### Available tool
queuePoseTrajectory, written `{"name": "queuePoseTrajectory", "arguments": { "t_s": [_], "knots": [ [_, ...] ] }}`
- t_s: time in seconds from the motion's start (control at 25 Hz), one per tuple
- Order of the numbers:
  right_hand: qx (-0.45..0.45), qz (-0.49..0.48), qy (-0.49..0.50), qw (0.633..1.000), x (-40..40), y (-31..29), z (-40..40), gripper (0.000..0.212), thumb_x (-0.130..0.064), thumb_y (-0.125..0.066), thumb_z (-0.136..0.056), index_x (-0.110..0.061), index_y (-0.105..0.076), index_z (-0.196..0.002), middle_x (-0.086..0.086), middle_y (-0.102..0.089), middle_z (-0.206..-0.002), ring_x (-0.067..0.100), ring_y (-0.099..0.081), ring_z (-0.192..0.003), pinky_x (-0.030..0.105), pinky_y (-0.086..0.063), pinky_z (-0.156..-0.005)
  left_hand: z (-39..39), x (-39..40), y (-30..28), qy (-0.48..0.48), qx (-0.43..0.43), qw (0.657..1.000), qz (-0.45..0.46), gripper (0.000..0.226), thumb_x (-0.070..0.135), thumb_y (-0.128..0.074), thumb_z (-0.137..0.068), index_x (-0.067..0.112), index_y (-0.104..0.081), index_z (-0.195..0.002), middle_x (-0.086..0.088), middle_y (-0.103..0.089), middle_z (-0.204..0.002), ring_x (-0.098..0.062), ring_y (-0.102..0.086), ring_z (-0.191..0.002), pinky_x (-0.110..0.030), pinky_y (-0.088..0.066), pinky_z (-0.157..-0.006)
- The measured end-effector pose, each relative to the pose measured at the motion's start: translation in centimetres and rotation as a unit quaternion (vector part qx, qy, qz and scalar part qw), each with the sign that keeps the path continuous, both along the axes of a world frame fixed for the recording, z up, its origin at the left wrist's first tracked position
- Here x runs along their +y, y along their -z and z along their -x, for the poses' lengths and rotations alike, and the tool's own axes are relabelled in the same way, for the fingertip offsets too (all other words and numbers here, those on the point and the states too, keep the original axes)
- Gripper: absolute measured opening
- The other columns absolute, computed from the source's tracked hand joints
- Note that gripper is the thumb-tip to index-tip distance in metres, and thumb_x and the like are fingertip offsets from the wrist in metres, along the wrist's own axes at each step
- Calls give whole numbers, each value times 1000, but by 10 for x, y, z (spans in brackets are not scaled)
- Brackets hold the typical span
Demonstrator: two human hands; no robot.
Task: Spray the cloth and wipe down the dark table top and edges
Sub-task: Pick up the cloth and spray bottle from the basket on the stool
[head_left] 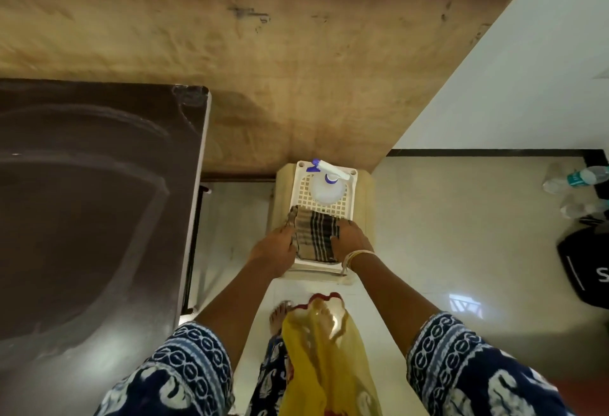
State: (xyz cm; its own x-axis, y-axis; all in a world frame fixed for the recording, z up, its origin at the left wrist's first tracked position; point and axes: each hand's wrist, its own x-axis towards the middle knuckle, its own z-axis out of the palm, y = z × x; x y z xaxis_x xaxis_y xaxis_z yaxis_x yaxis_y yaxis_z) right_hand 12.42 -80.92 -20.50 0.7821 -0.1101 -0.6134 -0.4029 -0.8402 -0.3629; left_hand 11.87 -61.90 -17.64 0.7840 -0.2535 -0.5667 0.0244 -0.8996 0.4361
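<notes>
the floor (445, 217) is pale and shiny, with a big brown wooden board (230, 53) at the far side and a white wall (543, 69) on the right; the dark tabletop (92, 201) fills the left side and has pale curved smears on it; a small white stool (351, 181) with a grid seat stands on the floor, just right of the tabletop's corner; a clear spray bottle (324, 183) with a white and blue top stands on the far part of the stool seat; the cloth (316, 237) is brown with dark stripes, and it lies on the near part of the stool seat, just beside the bottle; the left hand (275, 247) grips the left edge of the cloth with bent fingers; the right hand (351, 239) grips the right edge of the cloth, and it has bangles (357, 255) at the wrist; both arms come out of blue and white sleeves (184, 372); a yellow scarf (326, 359) hangs down in the middle, over a bare foot (278, 315); some plastic bottles (580, 178) lie on the floor at the far right, near a black bag (586, 264)
</notes>
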Motion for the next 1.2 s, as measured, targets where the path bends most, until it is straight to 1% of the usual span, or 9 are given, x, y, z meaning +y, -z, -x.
{"name": "queuePoseTrajectory", "arguments": {
  "t_s": [0.44, 0.64, 0.72, 0.8, 0.84, 0.92, 1.04, 1.12, 1.2],
  "knots": [
    [-68, 140, -167, 974, 0, 99, -34, 49, -35, -63, -90, -13, -49, -131, 10, -56, -127, 30, -56, -115, 40, -45, -100, -14, -11, 98, -148, -25, 981, 119, 35, 16, -50, -96, 14, -56, -130, -8, -57, -128, -27, -59, -109, -46, -54, -90],
    [50, -58, -6, 997, 12, 78, -36, 42, -17, -65, -83, -12, -61, -125, 8, -63, -119, 30, -59, -110, 31, -49, -85, -8, -3, 92, -236, 28, 960, 151, 37, 19, -49, -89, 17, -60, -124, -9, -62, -117, -30, -65, -94, -50, -58, -79],
    [79, -149, 82, 982, 20, 50, -32, 36, -6, -63, -78, -8, -66, -114, 8, -61, -111, 30, -57, -106, 29, -45, -79, -5, -1, 70, -269, 72, 947, 157, 30, 16, -52, -90, 11, -62, -118, -7, -64, -108, -23, -63, -89, -36, -56, -79],
    [118, -231, 169, 951, 28, 17, -27, 16, -2, -62, -70, -4, -65, -86, 12, -59, -101, 30, -54, -98, 32, -43, -78, -7, 3, 40, -305, 138, 929, 159, 18, 12, -53, -92, 4, -62, -105, -10, -62, -98, -14, -57, -75, -21, -48, -66],
    [141, -274, 212, 927, 31, 5, -24, 17, -5, -64, -61, -3, -61, -78, 15, -59, -99, 31, -54, -97, 33, -44, -82, -10, 5, 29, -349, 182, 903, 170, 13, 12, -53, -93, 4, -62, -95, -12, -61, -92, -14, -55, -70, -22, -45, -63],
    [195, -380, 322, 845, 34, -19, -15, 45, -10, -65, -45, 0, -63, -89, 21, -62, -107, 39, -56, -103, 44, -45, -100, -15, 9, 5, -448, 251, 833, 207, 19, 19, -50, -96, 7, -59, -85, -12, -60, -86, -17, -55, -69, -28, -46, -63],
    [202, -495, 404, 743, 42, -56, 1, 51, -7, -56, -62, 3, -60, -112, 24, -63, -111, 43, -57, -104, 54, -40, -105, -15, 17, -28, -546, 303, 732, 273, 35, 41, -55, -94, 7, -63, -102, -10, -60, -92, -17, -53, -71, -28, -45, -62],
    [188, -527, 423, 713, 45, -71, 7, 66, -9, -60, -62, 0, -55, -127, 26, -61, -124, 43, -56, -113, 57, -41, -105, -15, 22, -51, -562, 366, 661, 336, 53, 56, -57, -89, 8, -67, -108, -13, -67, -101, -24, -61, -86, -33, -50, -70],
    [163, -546, 438, 696, 53, -89, 6, 61, -9, -60, -69, -3, -54, -129, 25, -61, -125, 42, -56, -112, 55, -44, -102, -17, 26, -70, -546, 398, 631, 383, 65, 65, -54, -86, 8, -67, -115, -18, -70, -113, -34, -63, -107, -42, -53, -85]
  ]
}}
